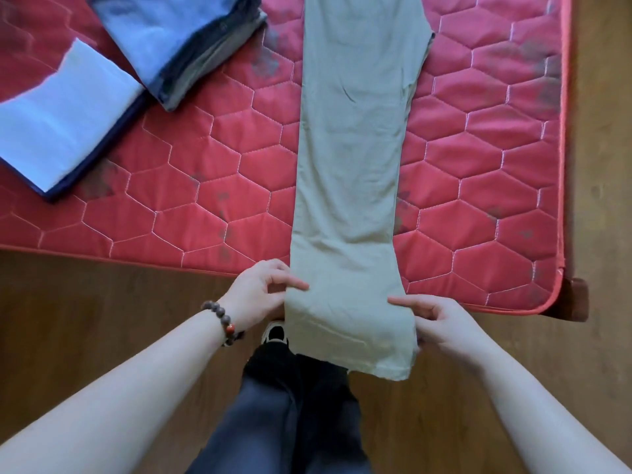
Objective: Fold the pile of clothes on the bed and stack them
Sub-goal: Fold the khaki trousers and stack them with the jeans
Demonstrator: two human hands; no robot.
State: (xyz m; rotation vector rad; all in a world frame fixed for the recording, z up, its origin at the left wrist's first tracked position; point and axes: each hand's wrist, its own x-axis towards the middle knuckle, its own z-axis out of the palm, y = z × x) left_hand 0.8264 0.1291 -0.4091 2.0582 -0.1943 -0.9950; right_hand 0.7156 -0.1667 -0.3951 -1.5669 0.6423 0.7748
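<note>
A pale green garment (pixel 352 159) lies folded into a long narrow strip across the red quilted mattress (pixel 212 186), and its near end hangs over the bed's front edge. My left hand (pixel 260 295) pinches the strip's left edge near that end, and a bead bracelet sits on its wrist. At the opposite edge my right hand (pixel 441 323) grips the cloth at about the same height. A folded stack of blue, dark and grey clothes (pixel 184 46) rests at the back left. A second folded white and navy stack (pixel 65 124) lies at the far left.
Wooden floor (pixel 85 319) runs along the bed's front and right sides. A dark wooden bed corner (pixel 578 299) sticks out at the right front. My legs in dark trousers (pixel 290 415) and one shoe (pixel 275 333) stand close to the bed edge, under the hanging cloth.
</note>
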